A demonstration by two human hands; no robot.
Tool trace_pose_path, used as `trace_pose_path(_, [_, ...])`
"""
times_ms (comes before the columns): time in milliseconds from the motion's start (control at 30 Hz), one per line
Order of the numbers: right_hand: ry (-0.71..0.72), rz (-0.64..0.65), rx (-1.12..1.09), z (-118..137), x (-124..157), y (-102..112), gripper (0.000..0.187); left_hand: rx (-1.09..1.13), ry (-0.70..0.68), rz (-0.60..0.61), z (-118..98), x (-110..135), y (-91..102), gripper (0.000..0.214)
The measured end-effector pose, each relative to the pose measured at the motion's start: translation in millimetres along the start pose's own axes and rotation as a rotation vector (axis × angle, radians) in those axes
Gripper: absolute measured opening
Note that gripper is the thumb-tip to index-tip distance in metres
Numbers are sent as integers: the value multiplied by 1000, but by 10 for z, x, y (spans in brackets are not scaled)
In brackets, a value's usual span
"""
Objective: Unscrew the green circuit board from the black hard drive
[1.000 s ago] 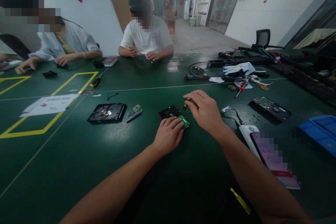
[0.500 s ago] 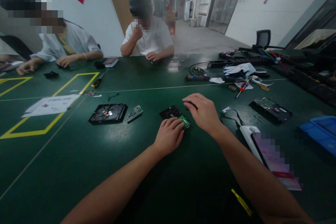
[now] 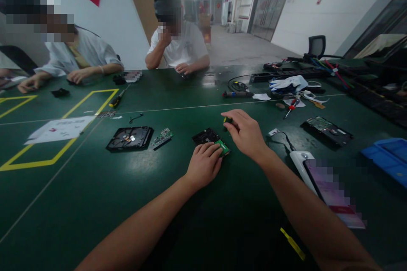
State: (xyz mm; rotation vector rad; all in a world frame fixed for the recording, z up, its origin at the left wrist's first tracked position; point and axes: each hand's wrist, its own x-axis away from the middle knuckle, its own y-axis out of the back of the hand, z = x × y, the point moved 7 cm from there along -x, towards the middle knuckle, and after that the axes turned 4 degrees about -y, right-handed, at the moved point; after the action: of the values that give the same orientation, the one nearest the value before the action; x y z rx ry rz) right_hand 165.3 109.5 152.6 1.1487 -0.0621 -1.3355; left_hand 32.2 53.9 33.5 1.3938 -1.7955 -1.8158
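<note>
My left hand lies with curled fingers on a small black hard drive whose green circuit board shows at its right edge. My right hand is closed round a small screwdriver with a black and yellow handle, held upright just right of the drive. Both forearms reach in from the bottom of the view over the green table.
An opened hard drive and a loose circuit board lie to the left. Another drive, a white device with a phone and a blue tray are on the right. Two people sit across the table.
My right hand has shifted slightly, and the screwdriver's handle shows again above my fingers. The person opposite has raised a hand to the face. My left hand has stayed on the drive.
</note>
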Motion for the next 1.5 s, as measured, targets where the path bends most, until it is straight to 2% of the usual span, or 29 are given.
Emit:
trace_pose_path(100, [-1,22,-24,3,3,-26,37,2,2,3,5,-2,2,36])
trace_pose_path(333, [7,-7,-24,-18,-3,-2,20,1,8,12,9,-2,-5,36])
trace_pose_path(433, [22,-5,-5,7,-3,3,18,1,7,16,7,-3,-10,37])
trace_pose_path(700, [-151,-121,39,-121,28,20,21,6,3,14,5,-4,2,36])
trace_pose_path(800, [-112,-87,47,-77,22,16,17,9,2,16,7,-1,-13,37])
trace_pose_path(967, [-85,-84,78,-18,25,38,27,14,6,2,10,-4,-11,36])
trace_pose_path(1267, [-28,-44,47,38,26,36,15,7,3,1,9,1,-6,37])
trace_pose_path(1367, [-52,-15,29,38,28,2,22,9,7,-5,19,9,-21,37])
trace_pose_path(1500, [-83,-33,43,21,41,-2,20,9,2,-5,17,9,-23,37])
